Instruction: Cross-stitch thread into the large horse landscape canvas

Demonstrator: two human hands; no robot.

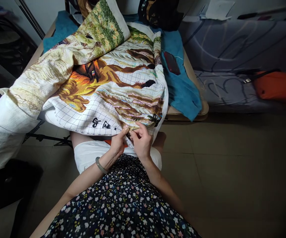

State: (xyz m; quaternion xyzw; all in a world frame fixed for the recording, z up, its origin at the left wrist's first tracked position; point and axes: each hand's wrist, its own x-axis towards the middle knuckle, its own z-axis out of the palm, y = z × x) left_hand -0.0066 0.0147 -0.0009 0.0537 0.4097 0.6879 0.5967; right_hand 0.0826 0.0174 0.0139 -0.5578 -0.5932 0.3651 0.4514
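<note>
Two hands brought together at the near edge of a stitched cloth

And there it was: the near edge of the stitched cloth point(130, 74) was pinched between thumb and fingers of the left hand point(118, 143), a closed, narrow grip by which the rim was seemingly kept firm at one small spot. Right beside it, the right hand point(143, 142) was brought in with thumb and forefinger drawn together, the other fingers curled; whether anything thin was gripped there could not be told.

The cloth itself was spread over the worktop point(203, 114), with its near part draped across the lap, over white shorts point(85, 153). By that arrangement, it was judged, most of the weight was borne from below, so that only fingertips were needed at the edge. The far side was folded over into a thick roll point(51, 69) and led off to the left, where its end was left hanging past the worktop; bulk was thus kept away from the fingers (a sizeable piece, by the look of it).

Underneath, a teal cloth point(191, 99) was laid, perhaps as a soft, clean layer. On it, to the right of the stitched cloth, a dark red, flat thing point(172, 62) was set, clear of the folds. On the left wrist, a bangle point(100, 165) was worn.
</note>
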